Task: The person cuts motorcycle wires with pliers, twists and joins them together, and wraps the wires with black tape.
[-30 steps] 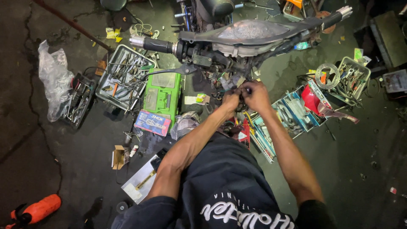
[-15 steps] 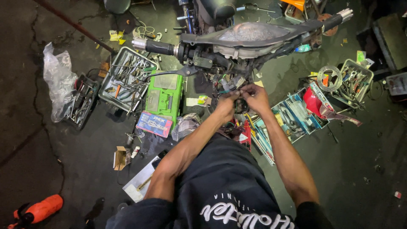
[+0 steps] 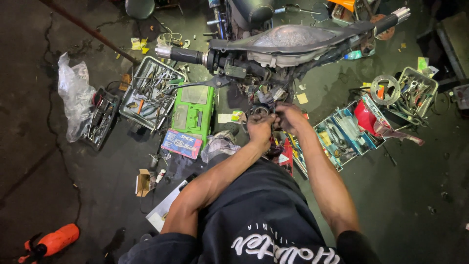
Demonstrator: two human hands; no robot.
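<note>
I am looking down on both hands working at the bundle of wires and plugs (image 3: 266, 95) hanging under the handlebar (image 3: 293, 41) of a stripped motorbike, at about twelve o'clock from my chest. My left hand (image 3: 260, 129) is curling closed around a small dark ring-shaped part just below that bundle; what sits inside the fist I cannot tell. My right hand (image 3: 289, 117) is pinching narrow, fingertips pressing on something small beside the left thumb, the two hands touching.

To do this well, I judge that I should be keeping the left hand steady as the anchor and letting the right do the fine pulling or pushing, straight along the plug rather than across it, so no wire is being strained. The loose plugs are crowding close, so I am wanting slow moves.

On the floor, a green case (image 3: 193, 112) is lying at ten o'clock from the hands, a metal tray of tools (image 3: 149, 93) beyond it, a blue tool tray (image 3: 342, 137) at three o'clock, a wire basket of parts (image 3: 415, 93) further right, and an orange bottle (image 3: 51, 240) far off at eight o'clock.
</note>
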